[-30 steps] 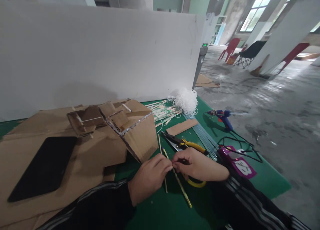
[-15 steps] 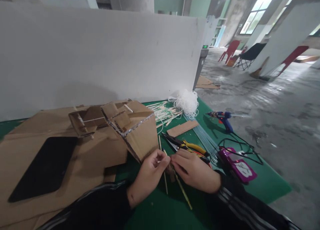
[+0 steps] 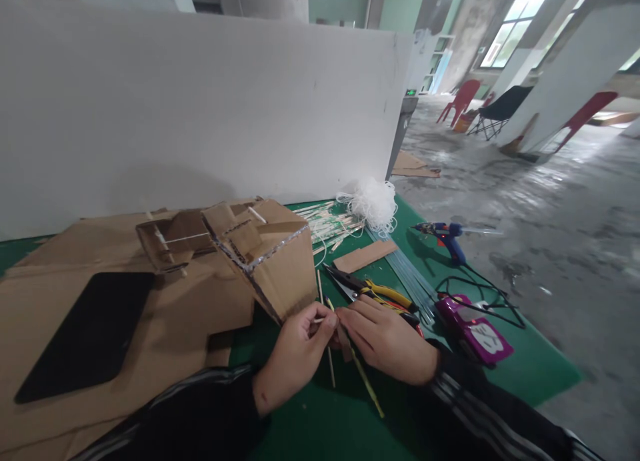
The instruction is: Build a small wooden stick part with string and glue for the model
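Observation:
My left hand (image 3: 295, 351) is closed in a pinch around a thin white piece (image 3: 318, 321), a short stick or bit of string; which of them I cannot tell. Thumb and fingers of my right hand (image 3: 385, 341) are pressed together, meeting the left fingertips; what they grip is hidden. Just below the fingertips shows a small brown cardboard strip (image 3: 345, 346). Under the hands lie a thin wooden stick (image 3: 331, 371) and a yellowish stick (image 3: 369, 384). Close to the left hand stands a cardboard build (image 3: 287, 271) with silvery glue-like edges.
Pliers (image 3: 390, 294) with yellow-black handles lie beyond my right hand. Clear glue sticks (image 3: 410, 281), a cardboard strip (image 3: 367, 255), white string (image 3: 373, 204), wooden sticks (image 3: 335, 227), a blue glue gun (image 3: 445, 234) and a purple box (image 3: 475, 331) lie rightward. A black pad (image 3: 90, 337) rests on cardboard at left.
My right hand has shifted slightly left, closer against the left fingertips. The left hand stays nearly in place, still pinching the white piece.

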`<state>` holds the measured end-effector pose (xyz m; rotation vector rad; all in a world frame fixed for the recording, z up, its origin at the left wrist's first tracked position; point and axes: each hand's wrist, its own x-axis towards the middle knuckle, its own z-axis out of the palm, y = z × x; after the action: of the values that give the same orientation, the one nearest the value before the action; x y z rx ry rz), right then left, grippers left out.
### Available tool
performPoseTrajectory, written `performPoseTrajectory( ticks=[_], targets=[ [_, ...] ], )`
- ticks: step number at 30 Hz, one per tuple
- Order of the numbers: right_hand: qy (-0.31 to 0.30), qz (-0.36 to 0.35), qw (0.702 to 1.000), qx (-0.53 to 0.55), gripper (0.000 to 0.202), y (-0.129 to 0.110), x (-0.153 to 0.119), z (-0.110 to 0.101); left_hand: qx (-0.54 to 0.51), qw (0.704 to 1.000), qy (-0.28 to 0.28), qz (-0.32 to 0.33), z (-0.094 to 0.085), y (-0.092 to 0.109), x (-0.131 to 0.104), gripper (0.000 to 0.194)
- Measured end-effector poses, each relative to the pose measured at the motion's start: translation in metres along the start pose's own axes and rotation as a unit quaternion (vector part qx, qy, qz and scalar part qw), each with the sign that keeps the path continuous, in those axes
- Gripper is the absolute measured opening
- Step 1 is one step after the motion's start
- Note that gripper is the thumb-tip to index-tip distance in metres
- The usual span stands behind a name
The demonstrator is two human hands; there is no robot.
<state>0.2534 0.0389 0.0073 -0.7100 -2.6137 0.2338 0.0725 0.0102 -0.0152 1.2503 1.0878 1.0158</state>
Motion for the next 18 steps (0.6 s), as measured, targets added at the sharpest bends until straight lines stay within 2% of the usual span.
performPoseTrajectory(
  ticks=[6, 9, 11, 18],
  targets=[
    [-0.002, 0.095, 0.989, 0.116, 0.014, 0.001, 0.003, -0.010, 0.073, 0.997, 0.003, 0.024, 0.001, -0.001, -0.002, 0.028],
    [-0.019, 0.129, 0.984, 0.124, 0.010, 0.000, 0.004, -0.014, 0.129, 0.991, 0.001, 0.039, -0.001, 0.001, -0.003, 0.027],
    [-0.047, 0.151, 0.979, 0.126, 0.015, 0.000, 0.004, -0.013, 0.158, 0.987, -0.011, 0.036, -0.004, 0.003, -0.003, 0.027],
    [-0.093, 0.176, 0.968, 0.151, 0.022, 0.000, 0.006, -0.011, 0.199, 0.978, -0.026, 0.054, -0.008, 0.006, -0.002, 0.025]
  ],
)
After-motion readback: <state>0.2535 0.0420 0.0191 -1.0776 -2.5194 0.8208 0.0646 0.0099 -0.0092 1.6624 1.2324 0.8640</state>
